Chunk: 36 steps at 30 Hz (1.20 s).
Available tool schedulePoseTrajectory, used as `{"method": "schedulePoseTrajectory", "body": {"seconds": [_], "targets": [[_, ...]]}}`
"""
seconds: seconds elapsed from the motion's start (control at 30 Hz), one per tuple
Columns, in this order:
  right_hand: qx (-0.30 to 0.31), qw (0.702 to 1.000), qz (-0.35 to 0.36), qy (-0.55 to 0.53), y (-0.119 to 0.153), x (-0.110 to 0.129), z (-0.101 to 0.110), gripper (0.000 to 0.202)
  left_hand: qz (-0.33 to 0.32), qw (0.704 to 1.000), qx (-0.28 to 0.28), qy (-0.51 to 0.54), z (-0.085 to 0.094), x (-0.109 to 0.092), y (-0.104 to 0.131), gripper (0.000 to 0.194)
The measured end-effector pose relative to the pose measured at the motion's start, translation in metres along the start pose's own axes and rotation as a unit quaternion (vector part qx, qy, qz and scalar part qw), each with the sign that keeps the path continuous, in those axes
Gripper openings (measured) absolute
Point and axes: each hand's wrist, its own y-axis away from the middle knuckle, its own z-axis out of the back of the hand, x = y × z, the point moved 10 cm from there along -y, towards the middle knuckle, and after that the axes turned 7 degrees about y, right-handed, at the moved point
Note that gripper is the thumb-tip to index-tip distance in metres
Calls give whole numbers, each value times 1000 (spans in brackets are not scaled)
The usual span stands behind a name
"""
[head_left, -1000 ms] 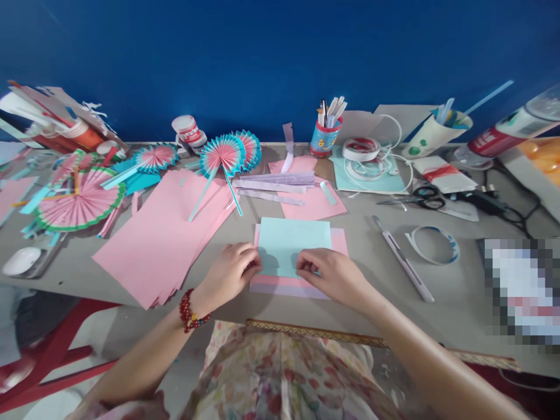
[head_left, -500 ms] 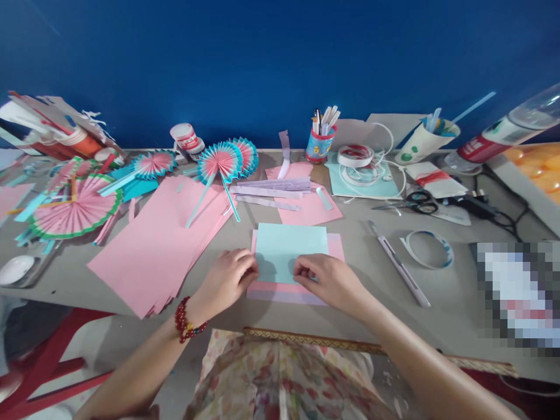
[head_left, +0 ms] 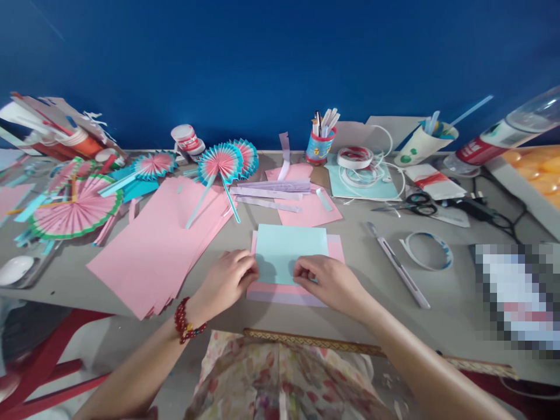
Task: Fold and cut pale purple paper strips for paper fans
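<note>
A light blue sheet (head_left: 289,245) lies on top of a pink sheet (head_left: 336,249) and a lilac sheet (head_left: 280,297), whose edges show around it. My left hand (head_left: 231,279), a red bead bracelet (head_left: 187,322) on its wrist, is closed at the left edge of these sheets. Curled over the light blue sheet's lower right part is my right hand (head_left: 326,281), its fingertips drawn together. Whatever either hand pinches is too small or hidden to make out.
Pink sheets (head_left: 157,251) and paper fans (head_left: 221,163) lie to the left. Lilac strips (head_left: 271,189) and a pen cup (head_left: 321,144) stand behind. At right are a cutter (head_left: 399,265), a ring of tape (head_left: 426,251), scissors (head_left: 420,203) and a bottle (head_left: 494,140).
</note>
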Motion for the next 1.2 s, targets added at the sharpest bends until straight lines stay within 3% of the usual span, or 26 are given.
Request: {"method": "schedulePoseTrajectory", "body": {"seconds": [1.2], "targets": [[3,1000,17,-6,1,1,-2,9,-10,1000,-11,8,-2,-1,3,11]]}}
